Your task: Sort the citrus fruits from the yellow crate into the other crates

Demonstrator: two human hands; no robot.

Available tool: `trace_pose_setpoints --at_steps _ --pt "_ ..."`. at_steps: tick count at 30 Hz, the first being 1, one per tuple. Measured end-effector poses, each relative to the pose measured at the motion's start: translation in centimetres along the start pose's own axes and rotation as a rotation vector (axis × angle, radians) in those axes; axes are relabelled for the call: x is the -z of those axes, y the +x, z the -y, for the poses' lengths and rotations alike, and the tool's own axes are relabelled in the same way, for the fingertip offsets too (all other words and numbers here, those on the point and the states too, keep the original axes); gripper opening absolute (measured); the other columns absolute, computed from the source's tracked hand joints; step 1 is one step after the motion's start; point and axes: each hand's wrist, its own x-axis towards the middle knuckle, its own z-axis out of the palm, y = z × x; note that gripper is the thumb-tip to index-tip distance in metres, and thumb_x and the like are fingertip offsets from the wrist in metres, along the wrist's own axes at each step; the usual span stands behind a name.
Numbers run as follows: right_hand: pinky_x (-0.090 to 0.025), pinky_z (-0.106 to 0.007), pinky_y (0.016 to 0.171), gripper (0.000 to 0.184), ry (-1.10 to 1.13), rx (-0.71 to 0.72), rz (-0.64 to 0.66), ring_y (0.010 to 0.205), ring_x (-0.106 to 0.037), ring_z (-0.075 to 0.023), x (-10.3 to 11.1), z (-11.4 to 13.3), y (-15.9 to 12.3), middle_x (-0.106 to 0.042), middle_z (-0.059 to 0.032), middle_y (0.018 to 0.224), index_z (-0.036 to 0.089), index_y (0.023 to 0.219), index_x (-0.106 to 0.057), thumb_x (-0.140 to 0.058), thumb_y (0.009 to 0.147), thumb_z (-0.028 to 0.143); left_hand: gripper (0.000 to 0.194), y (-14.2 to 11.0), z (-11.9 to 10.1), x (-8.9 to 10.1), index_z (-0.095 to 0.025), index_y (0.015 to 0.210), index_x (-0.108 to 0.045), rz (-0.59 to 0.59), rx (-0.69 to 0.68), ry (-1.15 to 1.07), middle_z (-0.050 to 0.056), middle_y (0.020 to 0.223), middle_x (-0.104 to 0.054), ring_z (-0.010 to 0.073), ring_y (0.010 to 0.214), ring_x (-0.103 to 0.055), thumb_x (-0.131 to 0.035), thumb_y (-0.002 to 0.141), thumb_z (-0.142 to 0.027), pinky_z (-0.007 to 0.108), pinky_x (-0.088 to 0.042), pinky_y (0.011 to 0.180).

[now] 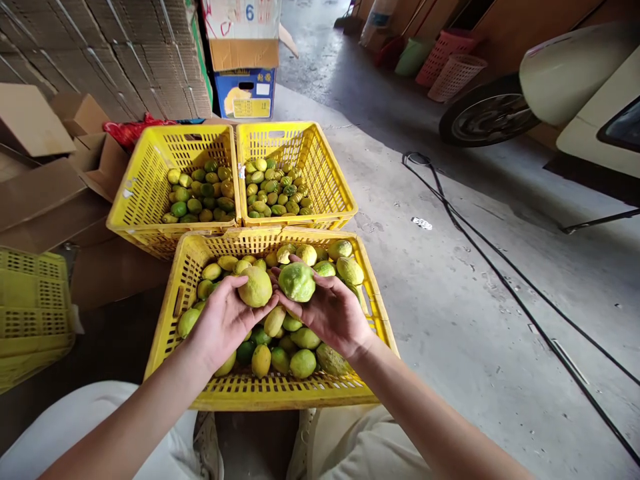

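My left hand [225, 318] holds a yellow-green lemon [255, 287] between thumb and fingers. In my right hand [334, 315] rests a greener, bumpy lemon [297, 282], with the thumb against its side. Both hands are side by side, fingers nearly touching, over the near yellow crate [167, 320]. That crate holds many green and yellow lemons, among them a yellow one [261, 361] near its front wall. Beyond it, a far-left yellow crate [137, 193] and a far-right yellow crate [330, 180] each have a layer of smaller green and yellow lemons at the bottom.
Opened cardboard boxes [45, 193] and another yellow crate [33, 300] lie at left. Flattened cardboard [145, 60] is stacked behind, beside a blue box [245, 93]. A black cable [480, 250] crosses the concrete floor at right, near a wheeled vehicle [575, 73].
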Motion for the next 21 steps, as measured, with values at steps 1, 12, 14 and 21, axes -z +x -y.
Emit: trace_pose_setpoints --at_steps 1,12,14,21 --pt "-0.063 -0.042 0.100 0.041 -0.007 0.008 -0.014 0.111 -0.075 -0.0239 0.1 0.0 0.0 -0.079 -0.0058 0.115 0.021 0.121 -0.070 -0.076 0.081 0.020 0.026 0.0 0.0 0.0 -0.016 0.119 -0.068 -0.009 0.005 0.006 0.011 0.109 -0.078 0.0197 0.091 -0.077 -0.054 0.098 -0.011 0.033 -0.069 0.080" --pt "-0.058 -0.020 0.056 0.039 -0.096 -0.061 -0.005 0.082 -0.075 -0.0181 0.8 -1.0 0.2 -0.078 -0.0036 0.089 0.020 0.102 -0.072 -0.094 0.072 0.032 0.003 0.0 0.2 0.1 -0.014 0.093 -0.067 -0.025 0.113 0.165 0.011 0.085 -0.074 0.0189 0.067 -0.074 -0.065 0.095 -0.015 0.028 -0.064 0.059" --pt "-0.057 -0.019 0.054 0.037 -0.095 -0.087 -0.020 0.081 -0.076 -0.0186 0.9 -0.8 0.3 -0.079 -0.0047 0.088 0.019 0.102 -0.072 -0.091 0.076 0.037 0.017 0.0 -0.1 0.1 -0.014 0.097 -0.067 -0.039 0.159 0.126 0.013 0.086 -0.075 0.0215 0.067 -0.074 -0.055 0.100 -0.025 0.031 -0.064 0.058" --pt "-0.066 -0.048 0.091 0.034 0.049 -0.082 0.059 0.103 -0.078 -0.0293 0.8 0.2 0.0 -0.080 -0.0137 0.112 0.015 0.112 -0.068 -0.071 0.084 0.033 0.033 0.1 -0.8 0.0 -0.008 0.106 -0.069 -0.013 0.104 0.036 0.018 0.088 -0.074 0.0214 0.069 -0.073 -0.041 0.103 -0.027 0.026 -0.060 0.055"
